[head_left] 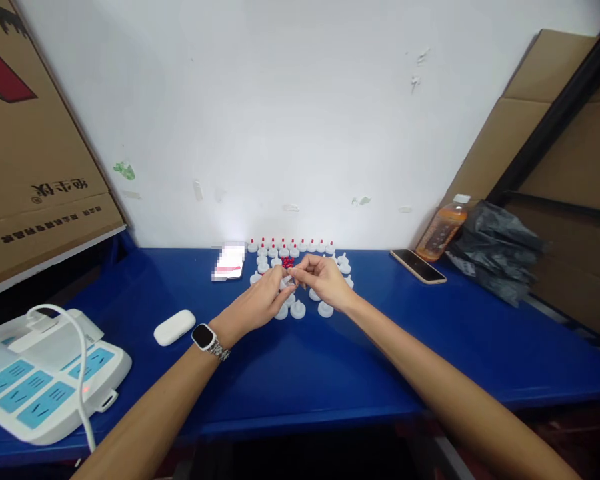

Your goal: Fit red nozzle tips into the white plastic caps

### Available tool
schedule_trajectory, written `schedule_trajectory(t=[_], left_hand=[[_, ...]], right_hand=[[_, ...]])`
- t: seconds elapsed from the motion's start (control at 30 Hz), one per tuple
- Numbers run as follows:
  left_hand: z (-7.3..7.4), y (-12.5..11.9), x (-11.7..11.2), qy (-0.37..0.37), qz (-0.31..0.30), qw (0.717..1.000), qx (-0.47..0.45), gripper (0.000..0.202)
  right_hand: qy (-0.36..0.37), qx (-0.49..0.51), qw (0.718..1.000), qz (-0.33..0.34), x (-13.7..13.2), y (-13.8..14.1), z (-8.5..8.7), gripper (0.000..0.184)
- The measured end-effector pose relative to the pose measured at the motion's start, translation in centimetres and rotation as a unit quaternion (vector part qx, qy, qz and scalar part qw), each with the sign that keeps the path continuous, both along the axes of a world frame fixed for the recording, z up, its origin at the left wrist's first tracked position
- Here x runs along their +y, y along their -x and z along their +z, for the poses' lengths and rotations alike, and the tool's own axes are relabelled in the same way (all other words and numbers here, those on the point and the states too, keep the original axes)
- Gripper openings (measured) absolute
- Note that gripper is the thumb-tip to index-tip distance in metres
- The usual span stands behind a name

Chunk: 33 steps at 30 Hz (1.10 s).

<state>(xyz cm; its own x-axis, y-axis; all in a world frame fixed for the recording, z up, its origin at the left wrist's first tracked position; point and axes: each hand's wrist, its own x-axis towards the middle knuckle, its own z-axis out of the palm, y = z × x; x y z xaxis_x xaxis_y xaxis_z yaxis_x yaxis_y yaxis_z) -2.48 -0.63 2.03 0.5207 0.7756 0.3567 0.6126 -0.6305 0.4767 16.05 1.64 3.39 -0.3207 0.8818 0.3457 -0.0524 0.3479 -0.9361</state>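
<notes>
My left hand (260, 303) and my right hand (325, 279) meet over the middle of the blue table (330, 373), fingertips pinched together on a small white cap (287, 283). Under and around them lie several white round caps (298, 309). Behind stands a row of white caps with red tips (290, 245) along the wall. A little pile of red pieces (287, 262) sits just beyond my fingers. A watch (203, 337) is on my left wrist.
A white case (175, 327) lies left of my hands, a power strip with a cable (45, 383) at the near left. A phone (418, 265), an orange drink bottle (443, 229) and a black bag (497, 250) lie at the right. Cardboard leans on both sides.
</notes>
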Motion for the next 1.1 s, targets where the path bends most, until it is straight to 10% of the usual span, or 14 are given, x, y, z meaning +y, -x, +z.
schedule_trajectory(t=[0.37, 0.5, 0.67, 0.9, 1.1], left_hand=[[0.4, -1.1, 0.0, 0.043, -0.009, 0.999, -0.032, 0.049], [0.1, -1.6, 0.8, -0.025, 0.029, 0.999, -0.027, 0.065], [-0.3, -1.6, 2.0, -0.084, 0.028, 0.996, 0.010, 0.039], [-0.3, -1.0, 1.5, -0.068, 0.018, 0.997, 0.008, 0.028], [-0.4, -0.5, 1.3, -0.037, 0.022, 0.999, 0.001, 0.027]], right_hand=[[-0.013, -0.044, 0.999, 0.028, 0.0, -1.2, 0.7, 0.036], [-0.063, -0.071, 0.993, -0.067, 2.9, -3.3, 1.0, 0.031], [-0.095, -0.205, 0.951, -0.210, 8.4, -5.8, 0.8, 0.012], [-0.144, -0.461, 0.851, -0.207, 13.3, -4.6, 0.1, 0.011], [-0.134, -0.489, 0.841, -0.190, 15.6, -3.2, -0.6, 0.008]])
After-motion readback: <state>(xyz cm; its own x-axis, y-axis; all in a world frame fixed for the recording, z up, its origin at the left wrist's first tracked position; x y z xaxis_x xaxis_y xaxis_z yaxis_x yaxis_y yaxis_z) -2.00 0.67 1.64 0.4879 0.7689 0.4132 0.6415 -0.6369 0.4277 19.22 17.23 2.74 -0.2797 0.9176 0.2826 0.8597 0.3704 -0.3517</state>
